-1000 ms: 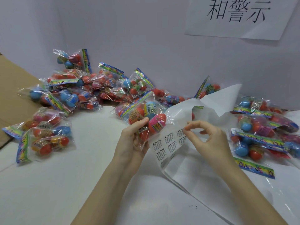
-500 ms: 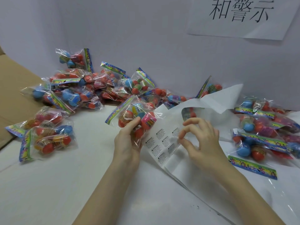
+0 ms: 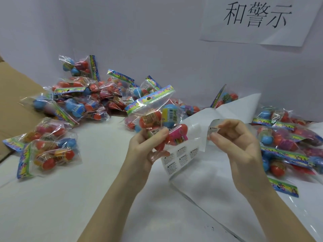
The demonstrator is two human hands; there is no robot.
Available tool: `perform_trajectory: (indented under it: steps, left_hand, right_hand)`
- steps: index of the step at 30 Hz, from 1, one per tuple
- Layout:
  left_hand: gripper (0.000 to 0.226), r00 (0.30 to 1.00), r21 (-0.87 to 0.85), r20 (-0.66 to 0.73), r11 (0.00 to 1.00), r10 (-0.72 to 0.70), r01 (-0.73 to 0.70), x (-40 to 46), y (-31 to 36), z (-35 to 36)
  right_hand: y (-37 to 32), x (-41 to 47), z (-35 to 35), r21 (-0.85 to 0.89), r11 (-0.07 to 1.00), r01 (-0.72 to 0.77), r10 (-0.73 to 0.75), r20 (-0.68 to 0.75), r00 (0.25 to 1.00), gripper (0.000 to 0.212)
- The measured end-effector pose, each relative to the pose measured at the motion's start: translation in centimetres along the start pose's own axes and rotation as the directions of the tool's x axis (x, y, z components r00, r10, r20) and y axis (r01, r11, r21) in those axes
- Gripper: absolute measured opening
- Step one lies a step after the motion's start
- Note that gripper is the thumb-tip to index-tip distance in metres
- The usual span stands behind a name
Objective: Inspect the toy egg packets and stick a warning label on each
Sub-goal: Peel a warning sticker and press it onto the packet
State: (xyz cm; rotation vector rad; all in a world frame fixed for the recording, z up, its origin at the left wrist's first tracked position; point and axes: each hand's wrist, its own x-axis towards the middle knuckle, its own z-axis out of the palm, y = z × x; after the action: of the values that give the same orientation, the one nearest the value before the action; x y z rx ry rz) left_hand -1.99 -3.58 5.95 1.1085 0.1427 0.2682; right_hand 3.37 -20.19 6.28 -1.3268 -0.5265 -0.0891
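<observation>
Blurring leaves the small print on the label (image 3: 213, 129) unreadable. The right hand (image 3: 239, 145) pinches it between fingertips above the label sheet (image 3: 181, 157). The left hand (image 3: 146, 147) is closed around an egg packet (image 3: 155, 114), raised off the surface (image 3: 70, 198).

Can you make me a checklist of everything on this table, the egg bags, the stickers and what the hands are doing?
Surface: white table, brown cardboard at its left edge.
Job's things: held packet of toy eggs; peeled warning label; label sheet with labels left.
Clutter: packets heaped at back left, more on the right.
Hands: left hand grips the held packet; right hand pinches the warning label.
Cables: nothing seen.
Surroundings: white wall, paper sign with Chinese characters.
</observation>
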Motion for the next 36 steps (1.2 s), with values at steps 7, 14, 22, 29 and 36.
perform_trajectory:
  steps: [7,14,22,29,36]
  left_hand:
    - [0.025,1.0,-0.02,0.004,0.999,-0.025,0.025,0.2,-0.2,-0.2]
    - [0.006,1.0,0.004,-0.007,1.0,-0.018,0.018,-0.1,-0.5,0.3]
    - [0.035,0.98,0.041,0.196,0.999,-0.025,0.018,-0.2,-0.5,0.0]
    - [0.048,0.971,0.068,0.225,0.996,-0.075,0.061,-0.2,-0.3,-0.1]
    - [0.054,0.965,0.148,0.256,0.989,-0.062,0.024,-0.2,-0.4,-0.3]
  right_hand:
    - [-0.5,0.2,0.0,0.13,0.991,-0.043,0.049,-0.043,0.998,0.022]
    - [0.1,-0.4,0.7,0.084,0.985,-0.148,0.143,0.066,0.988,0.047]
    - [0.1,-0.4,0.7,0.155,0.976,-0.154,0.149,0.047,0.988,0.046]
    - [0.0,-0.4,0.9,0.132,0.981,-0.14,0.143,-0.016,0.99,0.053]
    - [0.1,-0.1,0.9,0.096,0.987,-0.126,0.133,-0.065,0.989,0.053]
